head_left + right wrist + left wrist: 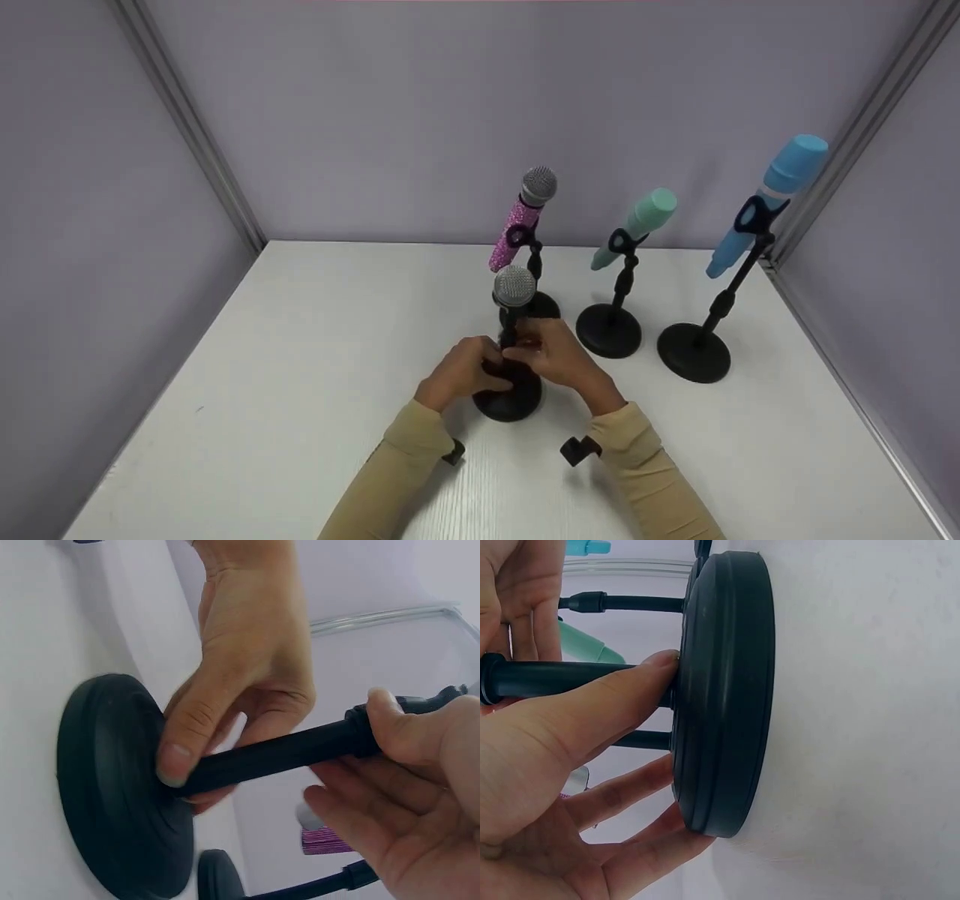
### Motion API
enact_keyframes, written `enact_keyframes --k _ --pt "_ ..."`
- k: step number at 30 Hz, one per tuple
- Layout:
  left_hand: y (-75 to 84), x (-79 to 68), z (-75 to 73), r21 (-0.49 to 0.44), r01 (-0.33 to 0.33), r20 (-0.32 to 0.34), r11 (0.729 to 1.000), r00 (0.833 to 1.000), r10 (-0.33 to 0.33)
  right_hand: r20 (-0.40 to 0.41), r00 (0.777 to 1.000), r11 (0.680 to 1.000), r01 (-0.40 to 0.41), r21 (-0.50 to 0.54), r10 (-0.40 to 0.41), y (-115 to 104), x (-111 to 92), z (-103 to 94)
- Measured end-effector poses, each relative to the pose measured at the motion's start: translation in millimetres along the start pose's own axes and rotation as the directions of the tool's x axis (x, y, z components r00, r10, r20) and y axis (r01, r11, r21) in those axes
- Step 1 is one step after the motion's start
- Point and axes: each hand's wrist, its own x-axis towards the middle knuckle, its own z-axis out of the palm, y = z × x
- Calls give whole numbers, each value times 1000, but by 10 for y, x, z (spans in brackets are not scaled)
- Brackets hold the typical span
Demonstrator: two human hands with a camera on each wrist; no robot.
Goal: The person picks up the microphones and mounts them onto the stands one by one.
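Observation:
A black microphone stand (pixel 507 403) with a round base stands upright on the white table, carrying a microphone (pixel 514 286) with a silver mesh head. My left hand (pixel 465 367) holds the stand low down. In the left wrist view its thumb lies along the foot of the pole and its other fingers reach the round base (pixel 727 697). Higher up, my right hand (pixel 555 352) grips the collar at the top of the pole (pixel 277 759), thumb on one side and fingers underneath. The microphone's handle is mostly hidden behind its head.
Right behind stands a pink glittery microphone (pixel 516 229) on its own stand. To the right are a mint green microphone (pixel 649 214) and a taller-mounted blue microphone (pixel 795 165), each on a black stand. Grey panels (pixel 420 127) wall the table in at the back and sides.

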Motion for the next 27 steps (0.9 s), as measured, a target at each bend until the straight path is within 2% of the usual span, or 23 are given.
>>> enact_keyframes --k 3,9,12,19,27 --pt "-7 1 1 6 -4 -3 1000 1000 4 -25 999 1000 -20 9 20 -65 -3 -14" --pt "0 1 2 1 16 -2 1000 1000 -16 -189 981 999 -34 -7 32 -131 -11 4" --pt "8 0 0 17 12 2 1000 1000 -12 -211 977 1000 -27 -13 24 -124 -11 16" --pt "1 7 1 21 -20 -1 1000 1000 20 -140 990 999 -23 24 26 -95 -9 3" --pt "-17 5 15 -4 -3 9 1000 1000 3 -25 1000 1000 -10 25 11 -67 -17 -15"
